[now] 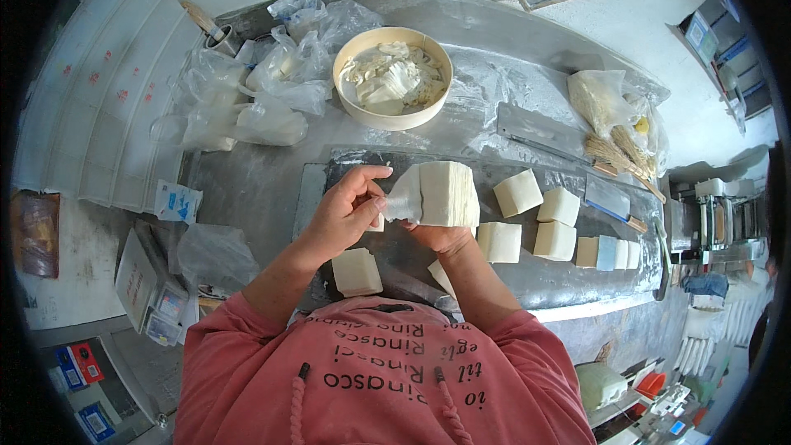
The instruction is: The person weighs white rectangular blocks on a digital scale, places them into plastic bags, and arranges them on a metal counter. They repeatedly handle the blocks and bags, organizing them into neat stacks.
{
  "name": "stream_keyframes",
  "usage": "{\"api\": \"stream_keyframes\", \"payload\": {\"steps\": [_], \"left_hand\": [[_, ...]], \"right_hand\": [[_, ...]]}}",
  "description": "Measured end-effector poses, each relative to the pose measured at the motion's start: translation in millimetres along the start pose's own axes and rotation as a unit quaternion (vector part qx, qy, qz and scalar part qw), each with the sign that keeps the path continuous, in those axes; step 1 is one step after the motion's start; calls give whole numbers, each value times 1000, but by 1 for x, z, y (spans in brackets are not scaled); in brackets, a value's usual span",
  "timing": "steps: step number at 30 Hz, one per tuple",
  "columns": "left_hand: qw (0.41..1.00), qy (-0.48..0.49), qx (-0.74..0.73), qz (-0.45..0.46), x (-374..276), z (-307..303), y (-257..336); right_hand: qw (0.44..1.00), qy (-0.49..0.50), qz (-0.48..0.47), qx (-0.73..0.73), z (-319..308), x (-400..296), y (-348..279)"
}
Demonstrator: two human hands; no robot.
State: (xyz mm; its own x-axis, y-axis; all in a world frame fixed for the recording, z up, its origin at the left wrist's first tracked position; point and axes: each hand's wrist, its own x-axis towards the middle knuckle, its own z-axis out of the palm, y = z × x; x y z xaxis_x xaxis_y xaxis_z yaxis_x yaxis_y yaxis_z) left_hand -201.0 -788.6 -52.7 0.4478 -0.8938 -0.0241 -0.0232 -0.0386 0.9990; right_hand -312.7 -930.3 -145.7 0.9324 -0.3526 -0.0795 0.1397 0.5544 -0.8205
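A thick block of stacked, thin dough sheets (446, 193), with layered edges facing right, is held above a dark work board (408, 284). My right hand (440, 238) supports it from below, its fingers mostly hidden under the block. At the block's left side, my left hand (346, 207) pinches a thin, whitish sheet (405, 194) between thumb and fingers. Whether that sheet is dough or plastic film is unclear. Close to my left forearm lies another dough block (357, 272). To the right of my right hand rests a further block (499, 242), and part of one shows beside my right forearm.
More dough blocks (518, 193) sit on the right of the board, near a cleaver (609, 196) with a wooden handle. Behind are a round sieve (352, 112) holding dough scraps, a wide metal blade (537, 125), straw brushes (625, 151) and plastic bags (272, 117).
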Motion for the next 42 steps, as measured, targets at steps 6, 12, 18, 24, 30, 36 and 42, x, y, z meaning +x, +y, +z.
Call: {"api": "stream_keyframes", "payload": {"steps": [6,12,18,24,30,36,42], "left_hand": [[985,16,-141,-102,-7,4,-23],[938,16,-268,-218,5,6,-36],[972,122,-120,-160,41,-16,-17],[956,127,266,11,104,-43,36],[964,-70,257,12,53,20,16],[988,-34,147,-34,45,20,6],[953,50,-190,-232,27,3,-4]], "right_hand": [[989,11,6,-148,-10,4,8],[935,17,-58,-348,-4,3,5],[920,-81,178,340,-4,1,-12],[904,11,161,395,16,0,-20],[946,68,62,312,5,3,-16],[991,36,-46,120,-19,5,18],[986,4,-41,162,-16,6,26]]}}
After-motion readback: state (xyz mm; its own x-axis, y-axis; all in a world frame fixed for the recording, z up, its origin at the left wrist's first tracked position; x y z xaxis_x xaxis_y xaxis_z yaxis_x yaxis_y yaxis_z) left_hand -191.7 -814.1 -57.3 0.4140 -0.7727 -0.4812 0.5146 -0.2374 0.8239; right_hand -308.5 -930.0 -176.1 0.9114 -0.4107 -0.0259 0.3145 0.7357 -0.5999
